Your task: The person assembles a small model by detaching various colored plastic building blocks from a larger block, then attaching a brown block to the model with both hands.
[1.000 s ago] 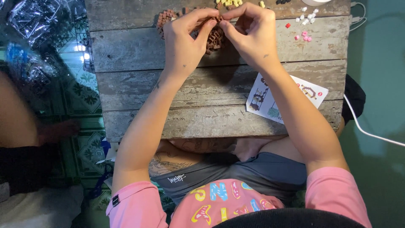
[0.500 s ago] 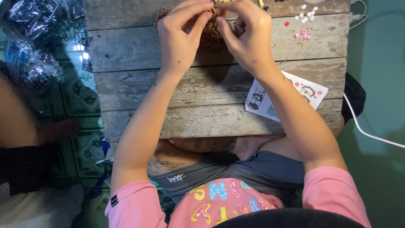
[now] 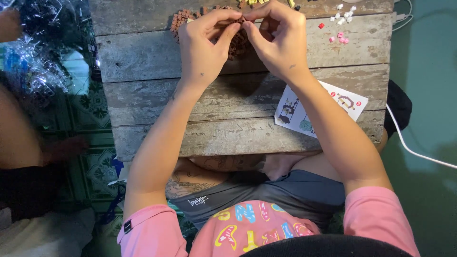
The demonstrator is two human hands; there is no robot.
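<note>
Brown bricks: small cluster [image 3: 238,40] pinched at upper centre, over the plank table [image 3: 228,128].
Left hand [image 3: 204,50]: fingertips closed on cluster.
Right hand [image 3: 278,40]: closed on it too.
Advice: press squarely, supporting beneath.

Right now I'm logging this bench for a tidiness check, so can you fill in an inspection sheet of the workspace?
Surface: weathered grey plank table, worn paint.
Job's things: brown brick pile under the hands; a tiny brown piece pinched between both.
Clutter: instruction leaflet at the near right; loose pink and white bits far right.
Hands: left hand and right hand meet fingertip to fingertip.
Cables: white cable over the green floor at the right.
Surroundings: crinkled clear plastic, patterned floor tiles, another person's limb on the left.
</note>
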